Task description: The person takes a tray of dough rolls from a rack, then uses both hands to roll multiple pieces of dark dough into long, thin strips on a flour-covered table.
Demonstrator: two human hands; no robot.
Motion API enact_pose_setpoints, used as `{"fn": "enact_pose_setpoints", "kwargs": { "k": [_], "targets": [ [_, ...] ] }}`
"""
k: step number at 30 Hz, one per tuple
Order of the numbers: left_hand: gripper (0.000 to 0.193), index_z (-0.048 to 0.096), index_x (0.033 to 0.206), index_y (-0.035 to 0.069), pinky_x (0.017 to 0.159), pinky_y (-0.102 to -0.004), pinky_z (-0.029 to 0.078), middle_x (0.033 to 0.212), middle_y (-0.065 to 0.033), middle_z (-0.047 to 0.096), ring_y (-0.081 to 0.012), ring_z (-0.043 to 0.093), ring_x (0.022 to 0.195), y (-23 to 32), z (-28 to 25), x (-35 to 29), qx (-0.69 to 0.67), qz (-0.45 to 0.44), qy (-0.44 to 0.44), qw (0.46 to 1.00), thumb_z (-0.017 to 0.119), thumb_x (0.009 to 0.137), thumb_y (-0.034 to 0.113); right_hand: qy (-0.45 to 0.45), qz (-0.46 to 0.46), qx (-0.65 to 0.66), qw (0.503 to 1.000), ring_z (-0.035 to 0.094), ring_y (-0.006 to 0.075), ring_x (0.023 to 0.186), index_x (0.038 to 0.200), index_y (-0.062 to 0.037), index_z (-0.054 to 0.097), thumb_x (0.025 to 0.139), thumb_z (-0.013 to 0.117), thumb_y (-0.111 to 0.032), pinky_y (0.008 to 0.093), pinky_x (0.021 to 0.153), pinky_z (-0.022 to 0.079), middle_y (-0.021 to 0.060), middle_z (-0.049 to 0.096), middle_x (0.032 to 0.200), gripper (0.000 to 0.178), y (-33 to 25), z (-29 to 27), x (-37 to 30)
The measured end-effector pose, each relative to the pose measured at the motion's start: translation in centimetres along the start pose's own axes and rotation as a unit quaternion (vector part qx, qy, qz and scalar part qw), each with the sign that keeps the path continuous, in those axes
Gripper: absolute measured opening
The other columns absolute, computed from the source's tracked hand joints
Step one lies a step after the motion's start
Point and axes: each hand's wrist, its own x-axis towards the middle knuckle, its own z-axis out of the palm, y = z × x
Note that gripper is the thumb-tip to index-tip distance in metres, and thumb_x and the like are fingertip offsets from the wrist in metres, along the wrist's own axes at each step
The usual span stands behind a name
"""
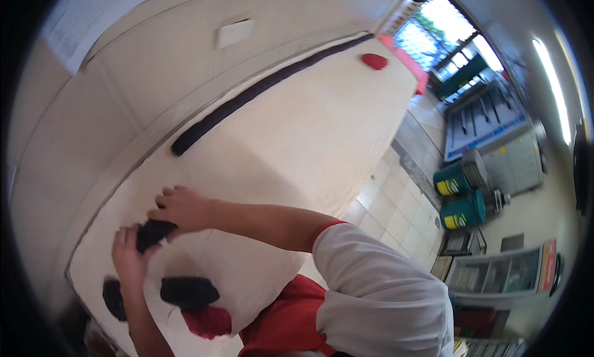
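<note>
Both of my hands close round a black lump of dough [153, 235] on the pale worktable. My left hand [129, 258] grips its near left end, fingers curled over it. The far right end is under my right hand [180, 208], whose fingers bend round it. Nearer to me lies another black lump [189, 291], touching a dark red lump [209, 323]. A further black lump [112, 299] is partly hidden behind my left forearm. Along the wall side of the table runs a long black dough roll [266, 92], beyond my hands.
The pale table [309, 134] runs along a tiled wall with a white plate [235, 34] on it. A red lump [374, 61] lies at its far end. To the right are a tiled floor [396, 214], green containers [463, 209] and a glass-fronted display case [495, 273].
</note>
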Motion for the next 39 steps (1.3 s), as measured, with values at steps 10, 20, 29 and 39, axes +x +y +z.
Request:
{"fn": "enact_pose_setpoints", "kwargs": {
  "k": [10, 20, 29, 39],
  "targets": [
    [0.072, 0.044, 0.164, 0.004, 0.129, -0.0617, 0.027, 0.166, -0.0172, 0.047, -0.0390, 0.041, 0.154, -9.4, 10.9, -1.4, 0.102, -0.088, 0.063, 0.989, 0.066, 0.098, 0.024, 0.044, 0.099, -0.081, 0.991, 0.047, 0.0372, 0.151, 0.159, -0.0119, 0.052, 0.106, 0.062, -0.039, 0.0641, 0.124, 0.032, 0.0155, 0.053, 0.161, 0.060, -2.6, 18.6, 7.9],
    [0.063, 0.052, 0.160, 0.008, 0.127, -0.0569, 0.030, 0.161, -0.0159, 0.052, -0.0383, 0.042, 0.153, -16.2, 10.3, 4.2, 0.116, -0.081, 0.057, 0.988, 0.059, 0.107, 0.042, 0.045, 0.067, -0.080, 0.994, 0.047, 0.0402, 0.150, 0.160, -0.0100, 0.052, 0.105, 0.065, -0.037, 0.0593, 0.120, 0.038, 0.0159, 0.057, 0.158, 0.062, 5.8, 17.0, 13.7],
    [0.069, 0.039, 0.170, 0.011, 0.132, -0.0676, 0.014, 0.175, -0.0131, 0.040, -0.0399, 0.032, 0.163, -6.3, 11.5, -1.9, 0.049, -0.092, -0.003, 0.995, 0.058, 0.105, 0.026, -0.005, 0.133, -0.087, 0.987, 0.031, 0.0427, 0.163, 0.169, -0.0110, 0.042, 0.104, 0.063, -0.029, 0.0603, 0.131, 0.024, 0.0179, 0.036, 0.176, 0.071, -3.3, 17.3, 3.7],
    [0.064, 0.053, 0.157, 0.011, 0.125, -0.0590, 0.032, 0.159, -0.0196, 0.051, -0.0414, 0.043, 0.151, -15.8, 9.9, 6.5, 0.124, -0.138, 0.057, 0.981, 0.058, 0.108, 0.052, 0.058, 0.094, -0.130, 0.985, 0.052, 0.0410, 0.139, 0.148, -0.0143, 0.062, 0.110, 0.059, -0.042, 0.0580, 0.116, 0.039, 0.0164, 0.059, 0.149, 0.048, 8.8, 15.9, 13.2]
  ]
}}
